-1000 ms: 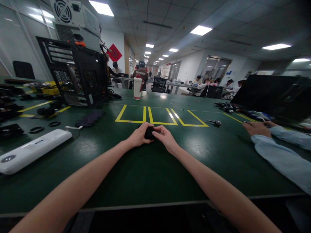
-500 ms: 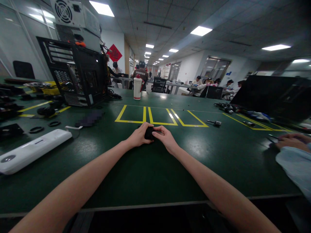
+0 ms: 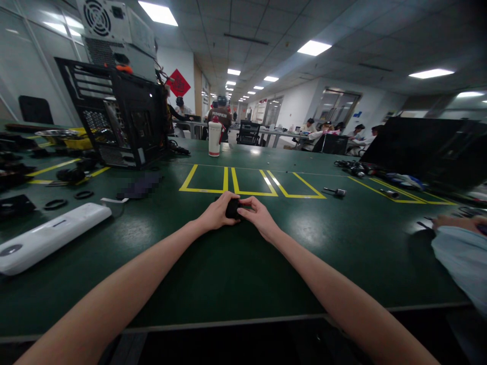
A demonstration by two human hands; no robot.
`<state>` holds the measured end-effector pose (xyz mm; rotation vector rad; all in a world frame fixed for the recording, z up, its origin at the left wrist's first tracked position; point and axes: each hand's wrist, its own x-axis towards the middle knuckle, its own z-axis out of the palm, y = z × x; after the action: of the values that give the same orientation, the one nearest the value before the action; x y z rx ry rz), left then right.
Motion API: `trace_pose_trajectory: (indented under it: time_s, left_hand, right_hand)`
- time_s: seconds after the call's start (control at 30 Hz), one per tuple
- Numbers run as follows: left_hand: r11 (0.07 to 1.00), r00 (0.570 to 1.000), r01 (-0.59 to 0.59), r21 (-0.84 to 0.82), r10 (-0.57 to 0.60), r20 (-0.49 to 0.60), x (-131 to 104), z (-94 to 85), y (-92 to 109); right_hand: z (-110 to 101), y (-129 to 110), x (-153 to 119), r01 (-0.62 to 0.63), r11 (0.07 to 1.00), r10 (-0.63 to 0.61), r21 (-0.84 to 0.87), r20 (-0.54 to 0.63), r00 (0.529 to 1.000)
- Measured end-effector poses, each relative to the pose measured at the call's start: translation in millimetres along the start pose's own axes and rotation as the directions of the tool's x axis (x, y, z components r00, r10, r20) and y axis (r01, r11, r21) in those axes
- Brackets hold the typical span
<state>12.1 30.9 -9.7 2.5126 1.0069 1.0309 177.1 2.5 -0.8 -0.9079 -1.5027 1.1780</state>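
A small black object (image 3: 232,208) is held between both hands just above the green table (image 3: 228,274), near the middle of the view. My left hand (image 3: 217,212) wraps round it from the left, thumb below and fingers above. From the right, my right hand (image 3: 257,214) pinches at the object's right side with thumb and forefinger. Whether those fingertips hold a separate small part is too small to tell. Yellow tape outlines (image 3: 251,194) lie on the table just beyond the hands.
A black computer case (image 3: 133,121) and a white device (image 3: 57,235) are at the left. A white cup (image 3: 214,139) stands further back. A metal part (image 3: 335,192) lies right of the tape. Another person's sleeve (image 3: 458,258) reaches in at the right edge.
My two hands have hardly moved and keep the black object between them. At the right edge, the other person's hands have shifted slightly.
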Motion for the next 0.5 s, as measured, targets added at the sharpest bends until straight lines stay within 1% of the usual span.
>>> trace_pose_trajectory:
  time_s: [0.07,0.13,0.23,0.37,0.5]
  left_hand:
    - [1.0,1.0,-0.011,0.003,0.011,0.002,0.2,0.4,-0.9]
    - [1.0,1.0,-0.018,0.001,0.018,0.004,0.2,0.4,-1.4]
    - [1.0,1.0,-0.018,-0.001,0.018,0.004,-0.3,-0.4,-0.8]
    - [1.0,1.0,-0.019,-0.007,0.019,0.01,-0.7,-1.2,0.7]
    - [1.0,1.0,-0.022,0.001,0.022,-0.001,0.0,0.2,-0.5]
  right_hand:
    - [-1.0,1.6,1.3,-0.003,1.0,0.003,-0.021,-0.019,1.0]
    - [-2.4,3.8,2.8,-0.032,0.999,0.032,-0.028,-0.023,0.999]
    - [-3.5,5.9,3.4,-0.055,0.998,0.055,-0.012,0.006,0.998]
    - [-1.3,4.5,1.8,-0.006,0.999,0.005,0.035,0.041,0.999]
    - [0.2,3.6,2.6,0.022,1.0,-0.022,0.007,-0.024,0.999]
